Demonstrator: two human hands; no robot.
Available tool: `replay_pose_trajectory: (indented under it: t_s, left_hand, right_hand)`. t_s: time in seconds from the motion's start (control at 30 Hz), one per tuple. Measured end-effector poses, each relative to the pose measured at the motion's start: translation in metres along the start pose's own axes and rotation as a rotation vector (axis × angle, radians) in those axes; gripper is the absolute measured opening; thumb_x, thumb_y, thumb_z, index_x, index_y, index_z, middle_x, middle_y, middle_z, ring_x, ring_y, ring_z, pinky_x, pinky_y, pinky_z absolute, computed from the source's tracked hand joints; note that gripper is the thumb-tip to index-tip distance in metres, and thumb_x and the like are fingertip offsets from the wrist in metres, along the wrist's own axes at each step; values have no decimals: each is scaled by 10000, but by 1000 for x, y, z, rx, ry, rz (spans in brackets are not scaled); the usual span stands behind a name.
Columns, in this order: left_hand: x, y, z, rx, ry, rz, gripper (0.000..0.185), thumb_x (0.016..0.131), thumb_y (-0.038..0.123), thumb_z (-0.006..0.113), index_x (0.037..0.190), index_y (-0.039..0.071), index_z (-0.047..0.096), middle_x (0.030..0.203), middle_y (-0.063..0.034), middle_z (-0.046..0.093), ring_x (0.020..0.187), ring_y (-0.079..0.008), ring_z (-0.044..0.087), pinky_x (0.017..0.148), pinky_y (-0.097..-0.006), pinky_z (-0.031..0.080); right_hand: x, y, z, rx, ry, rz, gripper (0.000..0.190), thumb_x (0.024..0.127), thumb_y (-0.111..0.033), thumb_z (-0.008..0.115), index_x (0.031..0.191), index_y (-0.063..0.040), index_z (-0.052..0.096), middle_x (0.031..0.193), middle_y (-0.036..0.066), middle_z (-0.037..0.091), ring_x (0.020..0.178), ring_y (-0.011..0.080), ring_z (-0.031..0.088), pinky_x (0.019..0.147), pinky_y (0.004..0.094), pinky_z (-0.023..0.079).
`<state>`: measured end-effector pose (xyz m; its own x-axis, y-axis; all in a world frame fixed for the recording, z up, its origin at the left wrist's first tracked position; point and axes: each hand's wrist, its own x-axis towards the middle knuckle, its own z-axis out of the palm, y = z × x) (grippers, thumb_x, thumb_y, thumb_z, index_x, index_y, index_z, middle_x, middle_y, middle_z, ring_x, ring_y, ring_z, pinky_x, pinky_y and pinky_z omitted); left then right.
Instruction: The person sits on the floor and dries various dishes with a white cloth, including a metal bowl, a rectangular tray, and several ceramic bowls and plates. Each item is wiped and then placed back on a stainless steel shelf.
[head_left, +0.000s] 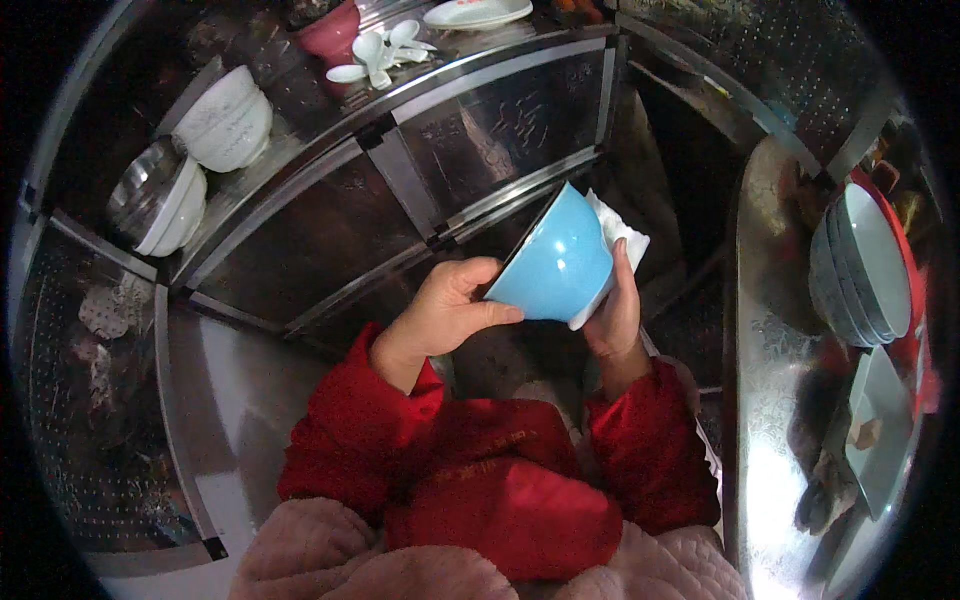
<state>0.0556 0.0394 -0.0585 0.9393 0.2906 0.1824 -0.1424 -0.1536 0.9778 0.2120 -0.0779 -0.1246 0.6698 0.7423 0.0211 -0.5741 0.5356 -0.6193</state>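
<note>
A glossy light-blue bowl (559, 259) is tilted on its side before my lap, its dark-edged rim facing up and left. My left hand (461, 304) grips that rim, with the thumb on the outside wall. Against the base, my right hand (619, 311) presses a white cloth or paper wipe (621, 229). The wipe lies between my palm and the bowl, and part of it sticks out above the fingers. The inside of the bowl is turned away from view.
White bowls (225, 120) and a metal bowl (146, 187) stand on the cabinet shelf at left. White spoons (379, 56) and an oval dish (476, 13) lie farther back. On the table (772, 375) at right are stacked bowls (855, 270), a rectangular plate (877, 435) and a grey glove or rag (825, 491).
</note>
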Motion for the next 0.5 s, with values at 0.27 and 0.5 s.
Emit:
replay_pose_trajectory:
  t_s: [0.27, 0.5]
  left_hand:
    - [-13, -41, -13, -56, -304, 117, 257, 729, 10, 745, 957, -18, 632, 871, -61, 654, 807, -113, 604, 717, -259, 496]
    - [-16, -46, -26, -148, -351, -15, 267, 732, 37, 754, 951, -28, 614, 838, -44, 643, 811, -105, 594, 719, -255, 477]
  right_hand:
    - [0, -21, -23, -276, -144, 127, 684, 883, -593, 423, 1268, -27, 438, 1101, 145, 590, 1014, 277, 591, 867, 397, 503]
    - [9, -1, -67, -143, -151, 281, 651, 844, -565, 525, 1197, -20, 478, 945, 148, 638, 784, 244, 649, 689, 339, 546]
